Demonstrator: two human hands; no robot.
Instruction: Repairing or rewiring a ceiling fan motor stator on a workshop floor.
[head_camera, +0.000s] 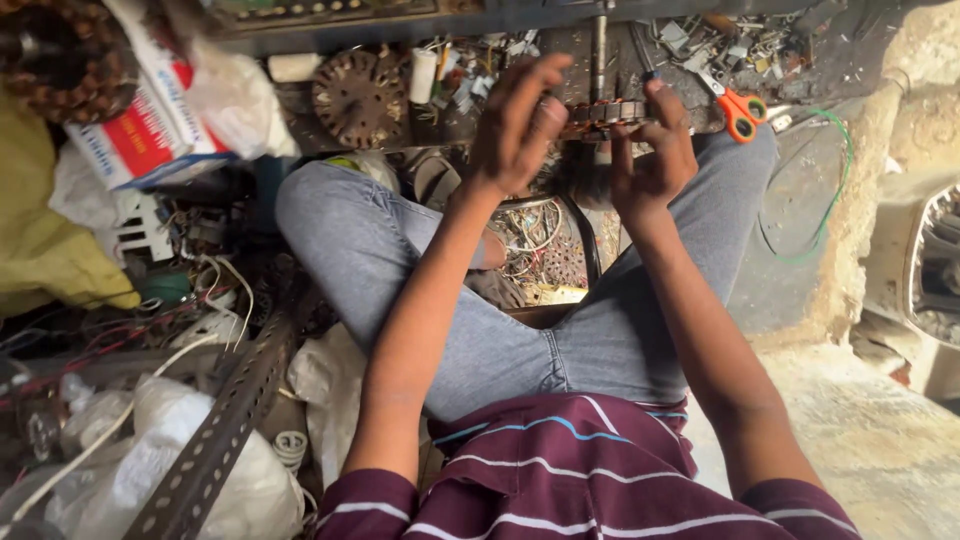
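I sit cross-legged in grey jeans and a maroon striped shirt. Both hands are raised over my knees around a brown ring-shaped motor core (603, 113) with slotted teeth. My left hand (518, 125) rests against its left side with the fingers stretched upward. My right hand (652, 155) grips its right edge, fingers curled over the teeth. Most of the core is hidden behind my hands.
Orange-handled scissors (741, 111) lie to the right of the hands. A second toothed motor disc (358, 97) sits at the upper left near a red-and-white box (140, 125). Perforated metal angle (215, 440), plastic bags and tangled wires crowd the left. A green wire (838, 190) loops at right.
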